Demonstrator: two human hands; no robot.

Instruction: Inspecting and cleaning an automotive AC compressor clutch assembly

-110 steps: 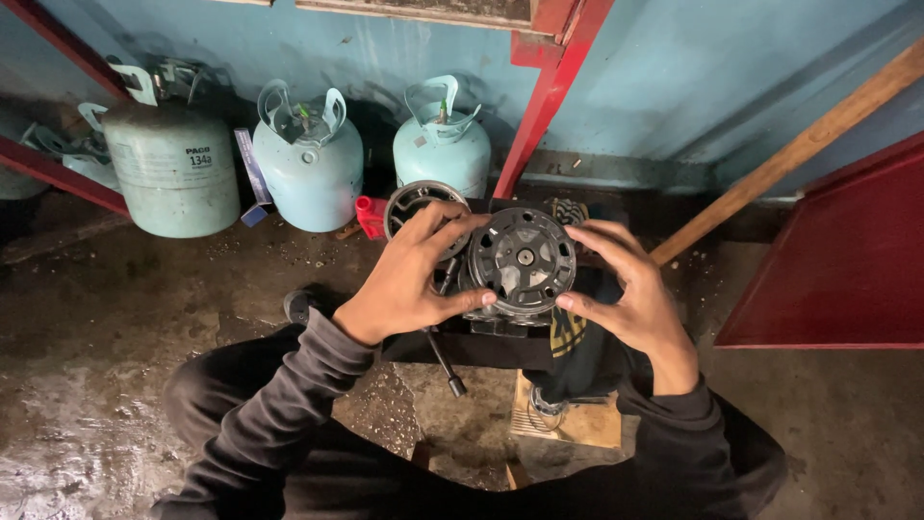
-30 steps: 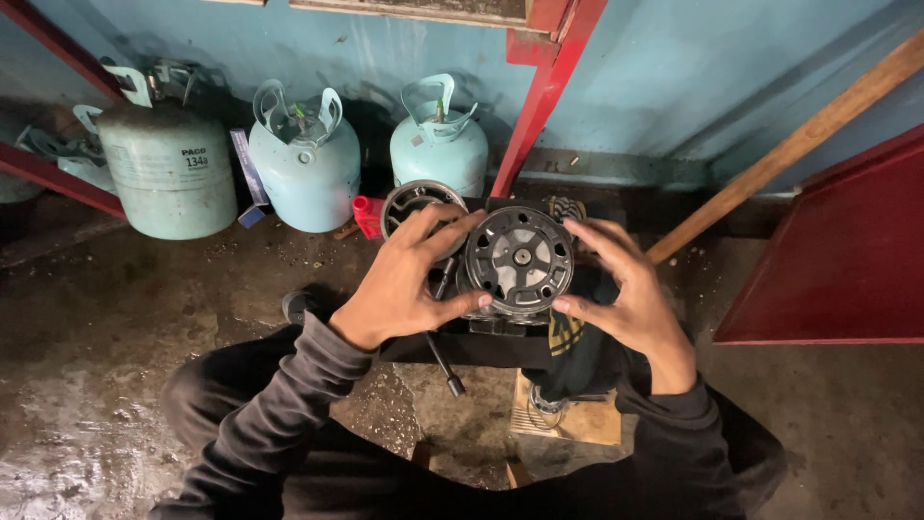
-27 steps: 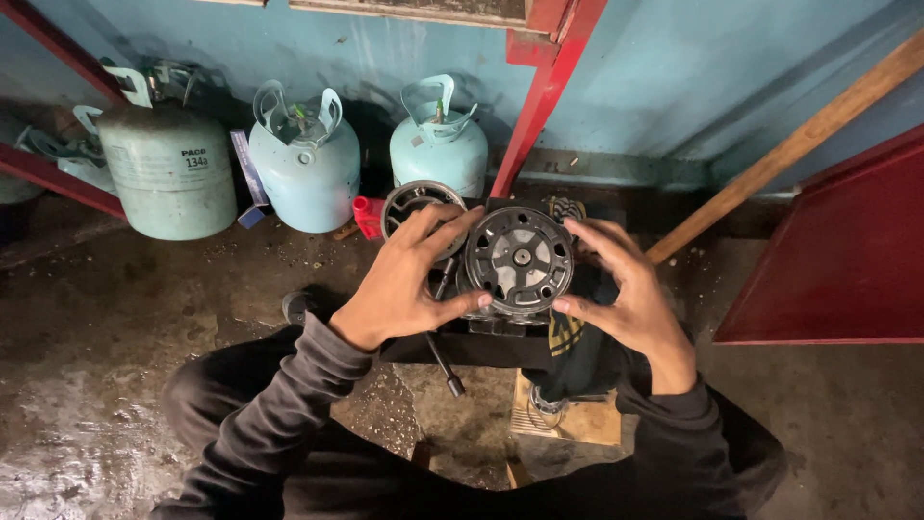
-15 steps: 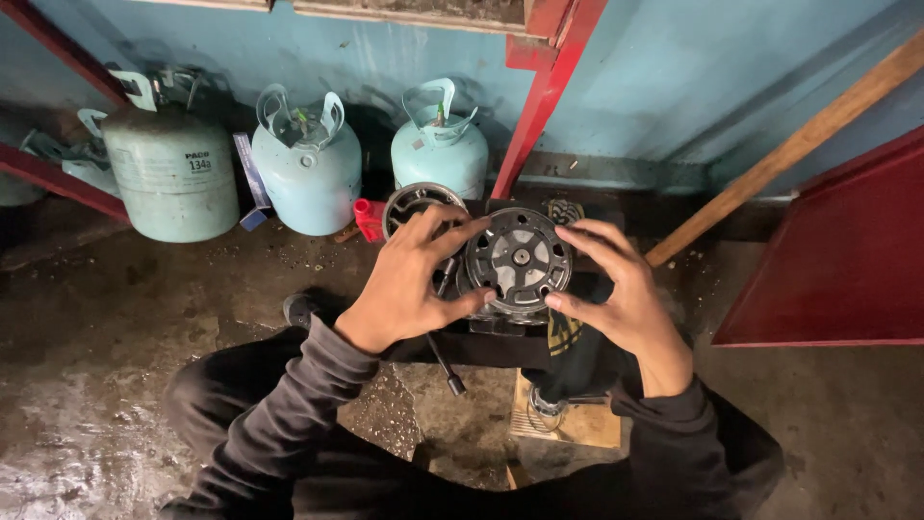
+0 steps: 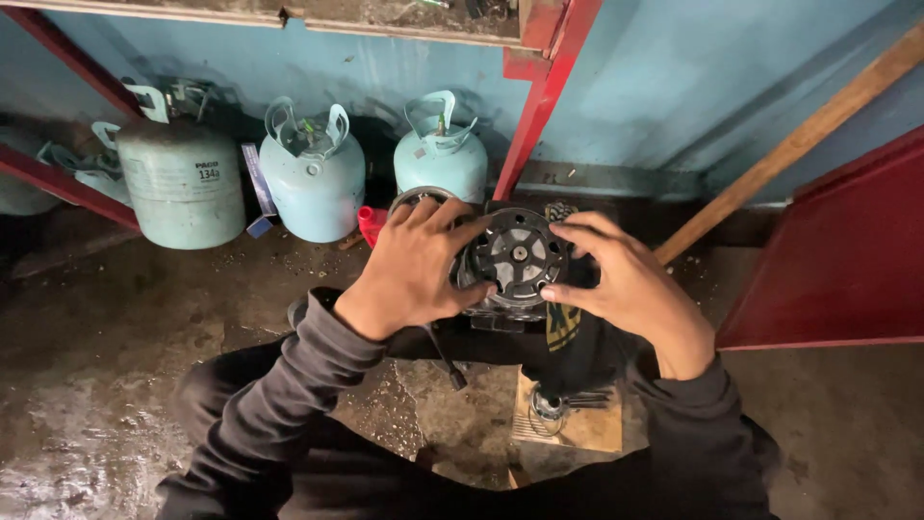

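Note:
A round black metal disc with a silver hub (image 5: 517, 256) sits on top of a dark machine body held in front of me. My left hand (image 5: 414, 267) grips the disc's left rim, fingers spread over its top edge. My right hand (image 5: 628, 284) holds the right rim, thumb and fingers curled toward the disc face. A thin dark tool (image 5: 445, 354) hangs below the left hand. Dark sleeves cover both arms.
Three pale green gas cylinders (image 5: 315, 171) stand along the blue wall, behind a red metal post (image 5: 544, 91). A ring-shaped part (image 5: 409, 197) lies behind the disc. A wooden block (image 5: 568, 424) rests on the dirty concrete floor. A red panel (image 5: 837, 260) stands right, a wooden pole (image 5: 789, 144) leaning.
Both hands have shifted slightly around the disc's rim; the right hand's fingers have curled closer over the right edge. The view has moved a little.

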